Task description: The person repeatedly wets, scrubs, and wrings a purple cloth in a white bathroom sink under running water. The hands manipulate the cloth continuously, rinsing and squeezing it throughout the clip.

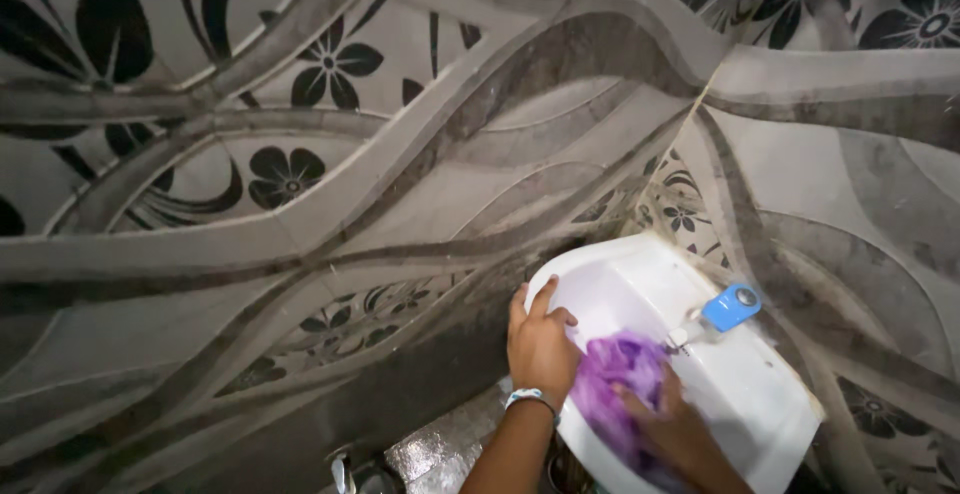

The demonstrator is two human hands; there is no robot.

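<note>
A white wash basin (pixel 745 384) is fixed to a tiled wall at the lower right. A tap with a blue handle (pixel 728 308) sits at its back edge. My left hand (pixel 540 344) rests on the basin's left rim, thumb up, with a pale band on the wrist. My right hand (pixel 672 424) presses a purple scrub cloth (pixel 618 379) inside the bowl, fingers closed over it. Part of the cloth is hidden under that hand.
Grey wall tiles with wavy bands and black flower patterns (pixel 330 69) fill most of the view. The wall corner (pixel 700 124) runs down behind the basin. A wet floor patch (pixel 440 449) shows below the basin, with a small metal fitting (pixel 342 472) near it.
</note>
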